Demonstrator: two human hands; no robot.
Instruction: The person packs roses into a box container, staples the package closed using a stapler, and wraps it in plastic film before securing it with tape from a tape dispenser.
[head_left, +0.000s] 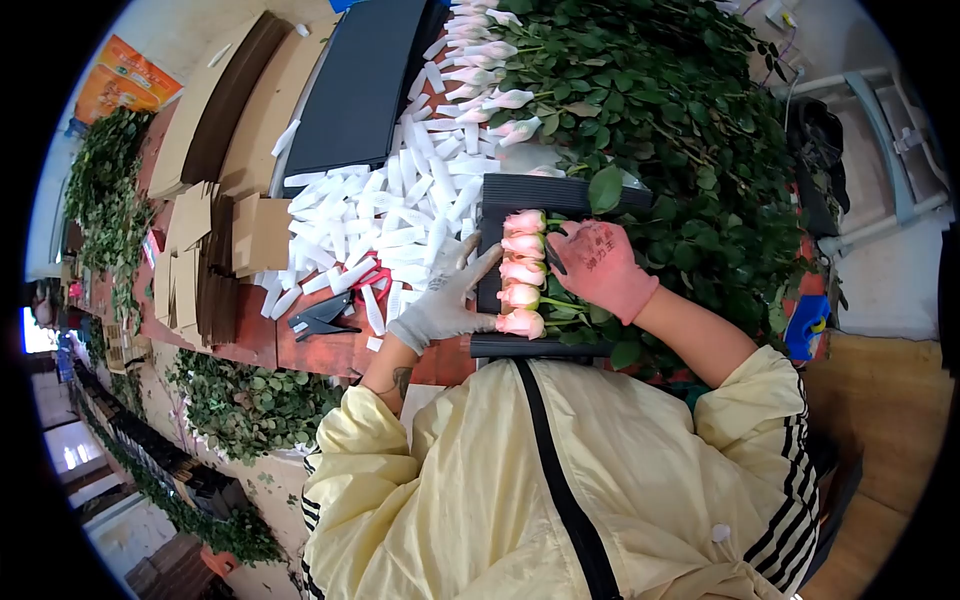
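Several pale pink roses [522, 270] lie in a row on black corrugated board [490, 205], heads to the left and leafy stems to the right. My left hand [445, 305], in a grey-white glove, is open beside the heads, thumb and fingers apart; its lower finger reaches the bottom rose. In a pink glove, my right hand [603, 268] is curled over the stems just right of the heads. A small dark shape shows at its fingertips; I cannot make out what it grips. A black stapler [325, 318] lies left of my left hand.
White foam sleeves [400, 200] are heaped beyond my left hand. More sleeved roses [485, 75] and a bank of rose foliage [660, 110] cover the far and right side. Cardboard pieces [195, 260] and black sheets [355, 80] stack at left. A chair frame [880, 150] stands right.
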